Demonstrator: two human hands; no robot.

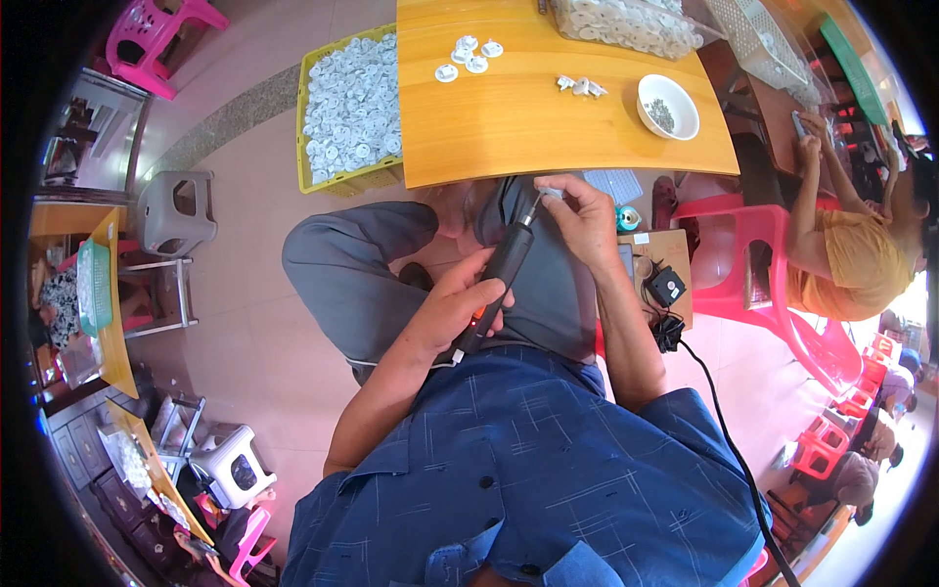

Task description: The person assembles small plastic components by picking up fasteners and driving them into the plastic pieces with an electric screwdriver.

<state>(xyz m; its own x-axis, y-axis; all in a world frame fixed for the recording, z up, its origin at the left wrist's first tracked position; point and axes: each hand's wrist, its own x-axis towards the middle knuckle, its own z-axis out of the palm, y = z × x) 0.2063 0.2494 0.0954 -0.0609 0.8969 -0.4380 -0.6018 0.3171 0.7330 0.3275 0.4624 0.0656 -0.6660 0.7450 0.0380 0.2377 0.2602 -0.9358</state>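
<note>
My left hand [462,301] is closed around a black electric screwdriver [509,252], tilted with its bit pointing up and to the right. In my right hand [584,217], thumb and fingers pinch a small whitish plastic part [551,192] just below the table's near edge. The screwdriver's tip meets or nearly meets this part; contact is too small to tell. On the yellow wooden table [548,127] above my hands, a few white plastic pieces [583,86] lie together. A white bowl [675,125] nearby holds many tiny metal screws [661,113].
Several round white parts [469,57] lie at the table's far left. A yellow crate [303,147] full of similar parts stands beside it. A clear bin [626,39] sits at the back. Right of my legs are a pink chair [753,220] and black cable [719,391]. A co-worker [851,254] sits beyond.
</note>
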